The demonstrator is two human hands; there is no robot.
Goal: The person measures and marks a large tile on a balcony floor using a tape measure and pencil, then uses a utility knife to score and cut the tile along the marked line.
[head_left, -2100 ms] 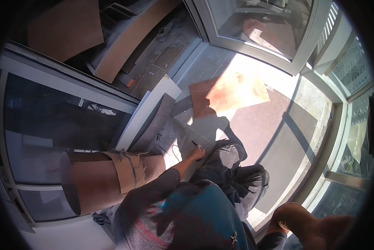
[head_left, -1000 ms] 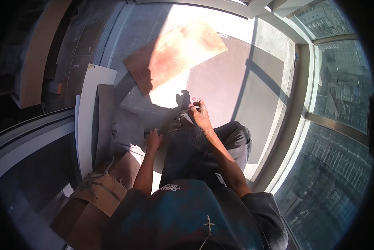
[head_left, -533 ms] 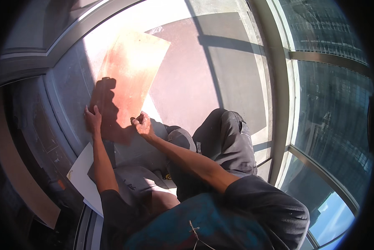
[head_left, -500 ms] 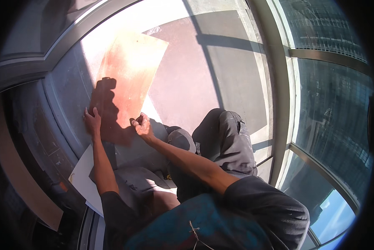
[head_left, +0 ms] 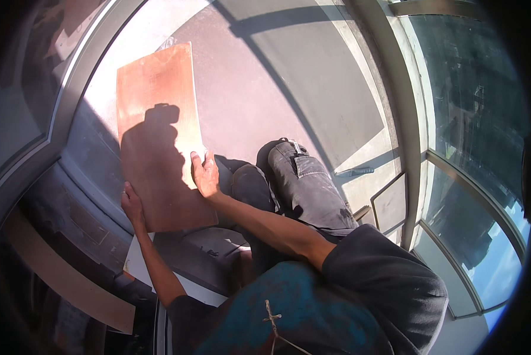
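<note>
A thin reddish-brown rectangular board (head_left: pixel 153 83) is held up in front of my folded legs, its near edge just above my left leg. My left hand (head_left: pixel 133 206) closes on the board's left edge near its lower corner. On the opposite side, my right hand (head_left: pixel 205 176) grips the right edge a little higher up, thumb on the face. The fingers behind the board are hidden. A dark shadow of my head and body falls across its surface.
Under the board lies a large grey floor surface (head_left: pixel 248 100) crossed by shadow bars. A slim grey tool (head_left: pixel 355 172) and a square panel (head_left: pixel 391 204) are right of my knee. Glass windows (head_left: pixel 472 100) line the right; a white board (head_left: pixel 136 260) and brown strip (head_left: pixel 70 275) are lower left.
The board has come nearer and turned straighter toward me. My left hand, beside the board before, now grips its left edge; my right hand has moved up along the right edge.
</note>
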